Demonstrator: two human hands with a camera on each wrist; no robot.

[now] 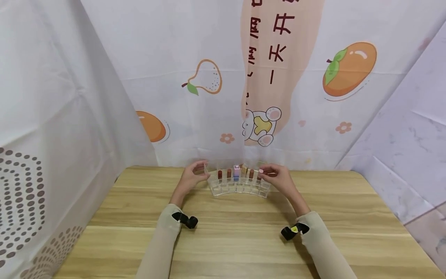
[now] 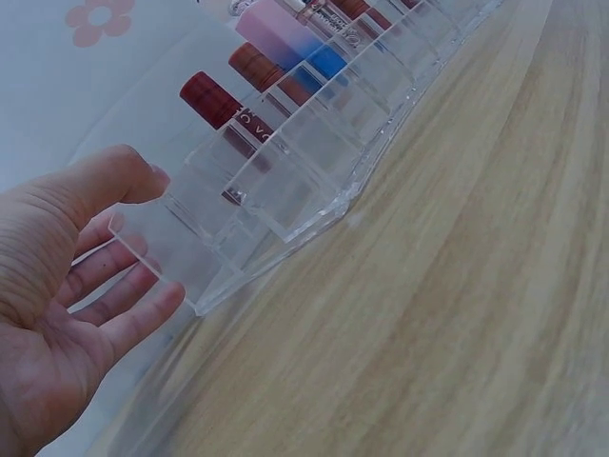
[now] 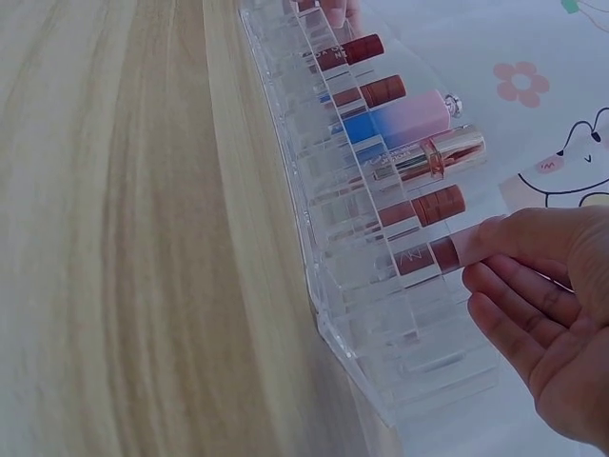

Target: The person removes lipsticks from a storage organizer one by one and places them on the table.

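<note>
A clear, curved lipstick organizer (image 1: 240, 188) with stepped compartments stands at the back of the table, a row of lip tubes upright in its rear slots. My left hand (image 1: 192, 177) holds its left end, the thumb at the upper edge and the fingers (image 2: 119, 286) outside the side panel. At the other end, my right hand (image 1: 278, 177) pinches the pink cap of a lip gloss tube (image 3: 442, 253) whose dark lower part is in a slot. Beside it are brown-capped tubes, a gold-capped tube (image 3: 433, 157), a pink-and-blue lipstick (image 3: 404, 119) and a dark red tube (image 2: 211, 100).
The wood-grain table (image 1: 237, 236) extends forward from the organizer. A white printed curtain (image 1: 195, 116) hangs right behind the organizer, with more cloth at both sides. Black wrist cameras (image 1: 184, 220) sit on both sleeves.
</note>
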